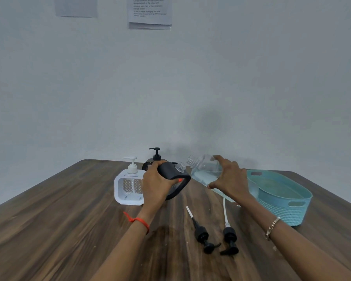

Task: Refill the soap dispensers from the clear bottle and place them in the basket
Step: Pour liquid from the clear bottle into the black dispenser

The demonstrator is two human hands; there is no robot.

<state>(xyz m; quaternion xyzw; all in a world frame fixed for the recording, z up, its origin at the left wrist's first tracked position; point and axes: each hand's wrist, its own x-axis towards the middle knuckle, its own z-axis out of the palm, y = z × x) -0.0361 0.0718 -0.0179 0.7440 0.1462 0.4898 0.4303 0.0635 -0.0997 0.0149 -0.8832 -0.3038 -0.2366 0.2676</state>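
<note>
A dark wooden table (69, 220) runs to a pale wall. At its right edge sits the light blue basket (282, 199), oval, its long axis running from far-left to near-right. Left of it the right hand (231, 179) wraps its fingers around the clear bottle (205, 169), which is tilted with its open threaded neck pointing up and left; pale liquid pools in its lower body. Just beside that neck, the left hand (156, 183) grips a black dispenser (174, 175), tipped so its open clear neck faces up and right. A white dispenser (129, 187) and another black dispenser (155, 159) stand upright behind. Two black pump heads (215, 236) lie near the arms, tubes pointing away.
</note>
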